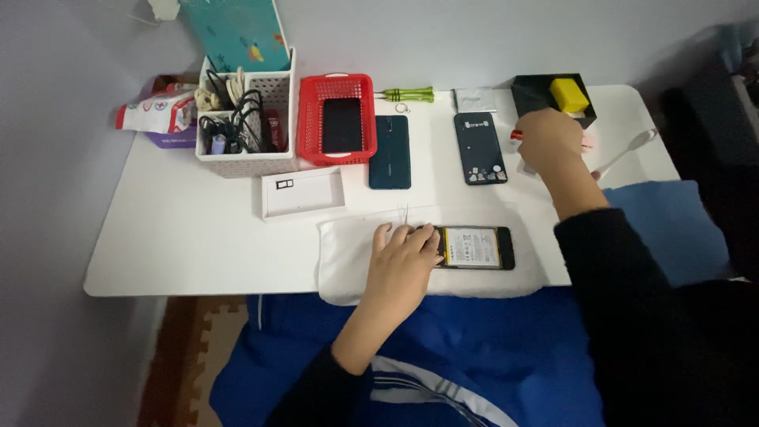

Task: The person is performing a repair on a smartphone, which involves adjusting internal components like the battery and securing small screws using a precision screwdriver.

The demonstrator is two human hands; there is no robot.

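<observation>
White towel [348, 253] bears left hand [403, 261] pressing opened phone [474, 247].

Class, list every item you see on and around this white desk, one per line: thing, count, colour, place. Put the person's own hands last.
Opened phone: 1, black, on white cloth, front edge.
Phone back covers: 2, dark teal and dark blue, desk centre.
Basket: 1, red, holding a black phone.
Organiser: 1, white, cables inside, back left.
Tray: 1, white, before the organiser.
Screwdrivers: 2, green, back centre.
Box: 1, black, yellow block inside, back right.
Left hand: on the opened phone.
Right hand: beside the box, closed over something red and white.
</observation>
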